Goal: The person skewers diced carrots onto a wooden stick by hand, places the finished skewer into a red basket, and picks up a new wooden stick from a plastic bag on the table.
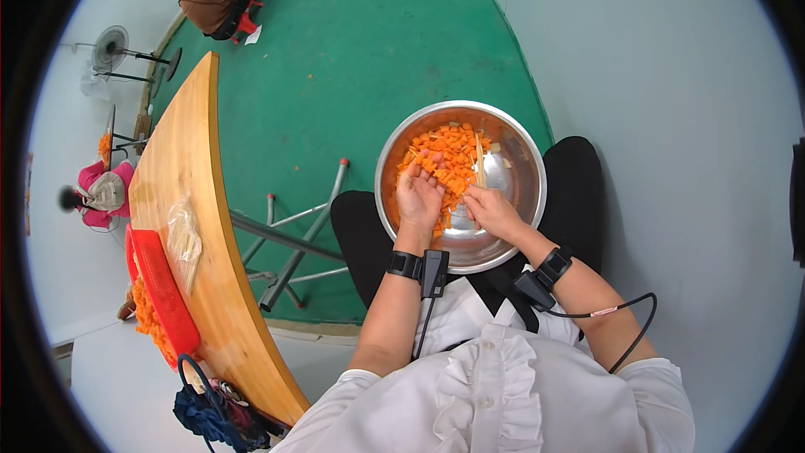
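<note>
A wide steel bowl rests on my lap, with many diced carrot pieces heaped in its far and left part. My left hand is inside the bowl, palm up and fingers curled, with some carrot pieces lying against the fingers. Beside it, my right hand has thumb and fingers pinched together; whatever is between them is too small to make out. Thin wooden sticks lie over the carrots, their near ends meeting the right fingertips. A few pale pieces sit near the sticks.
To the left stands a wooden table with a plastic bag of sticks and a red basket of carrots. Metal folding legs reach toward my knee. A dark blue bag is by the near corner. Two people sit farther off.
</note>
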{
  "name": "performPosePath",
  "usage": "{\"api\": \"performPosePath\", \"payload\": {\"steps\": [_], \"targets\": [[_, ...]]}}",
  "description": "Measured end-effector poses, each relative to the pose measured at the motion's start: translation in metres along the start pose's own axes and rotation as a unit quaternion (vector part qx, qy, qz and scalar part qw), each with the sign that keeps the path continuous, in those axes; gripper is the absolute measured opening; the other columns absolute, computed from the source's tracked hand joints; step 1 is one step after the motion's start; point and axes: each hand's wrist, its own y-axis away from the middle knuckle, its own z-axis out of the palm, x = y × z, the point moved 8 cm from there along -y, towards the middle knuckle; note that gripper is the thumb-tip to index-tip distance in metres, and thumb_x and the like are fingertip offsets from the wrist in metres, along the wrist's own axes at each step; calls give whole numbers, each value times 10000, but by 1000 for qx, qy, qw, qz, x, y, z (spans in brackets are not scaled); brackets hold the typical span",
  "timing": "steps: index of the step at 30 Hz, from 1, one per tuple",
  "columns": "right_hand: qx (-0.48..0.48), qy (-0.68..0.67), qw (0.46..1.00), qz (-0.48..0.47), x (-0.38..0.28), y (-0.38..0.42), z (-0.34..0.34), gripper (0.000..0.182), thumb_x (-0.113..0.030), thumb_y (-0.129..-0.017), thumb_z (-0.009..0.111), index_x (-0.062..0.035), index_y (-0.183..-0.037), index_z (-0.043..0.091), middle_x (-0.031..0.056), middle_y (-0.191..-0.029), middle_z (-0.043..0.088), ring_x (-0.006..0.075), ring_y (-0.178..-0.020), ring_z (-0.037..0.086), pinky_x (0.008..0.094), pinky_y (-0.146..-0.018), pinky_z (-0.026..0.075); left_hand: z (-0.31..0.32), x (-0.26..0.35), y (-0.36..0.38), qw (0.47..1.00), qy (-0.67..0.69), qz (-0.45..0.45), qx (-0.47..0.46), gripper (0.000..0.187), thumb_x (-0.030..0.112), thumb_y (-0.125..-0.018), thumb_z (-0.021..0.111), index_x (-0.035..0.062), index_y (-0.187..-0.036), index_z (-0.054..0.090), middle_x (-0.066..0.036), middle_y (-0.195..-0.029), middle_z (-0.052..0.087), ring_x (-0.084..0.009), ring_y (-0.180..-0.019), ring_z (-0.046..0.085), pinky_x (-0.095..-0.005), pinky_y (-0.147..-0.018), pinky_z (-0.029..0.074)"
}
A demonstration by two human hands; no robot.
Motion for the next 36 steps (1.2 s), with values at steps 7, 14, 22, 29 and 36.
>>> {"api": "performPosePath", "payload": {"steps": [7, 14, 22, 29, 36], "targets": [[-11, -6, 1000, -2, -2, 1, 1, 194, -135, -889, 433, 0, -802, 541, 21, -575, 530, 96, -447, 513, 243, -435, 418, 2, -15, -6, 997, -18, 38, -65, 240, 243, -931, 346, 63, -991, 493, -125, -1043, 563, -227, -995, 491, -384, -910, 362], [-21, -27, 999, 5, -3, 1, 1, 194, -137, -896, 424, 1, -819, 536, 14, -584, 528, 91, -445, 503, 234, -432, 408, 6, -10, -4, 991, -68, 90, -73, 248, 230, -937, 340, 57, -1017, 499, -132, -1078, 559, -231, -1016, 488, -382, -939, 345], [-29, -50, 998, 2, -5, 2, 2, 188, -137, -900, 421, 1, -830, 529, 16, -586, 527, 90, -446, 502, 231, -430, 406, -1, -6, -2, 990, -89, 91, -59, 239, 178, -888, 362, 42, -1030, 497, -134, -1067, 570, -224, -1032, 500, -378, -933, 351], [-28, -44, 999, -2, -5, 2, 2, 206, -141, -899, 424, -5, -769, 507, 17, -579, 525, 91, -446, 502, 234, -430, 407, 4, -4, 0, 985, -117, 110, -67, 240, 156, -887, 336, 39, -1022, 495, -142, -1059, 574, -219, -1024, 506, -364, -914, 361], [-17, -34, 999, -4, -7, 3, 1, 221, -148, -894, 432, -10, -729, 486, 17, -567, 517, 98, -446, 503, 244, -431, 408, 2, -11, -2, 994, -51, 80, -61, 216, 165, -890, 322, 55, -990, 479, -155, -1057, 566, -241, -980, 497, -384, -877, 370]]}}
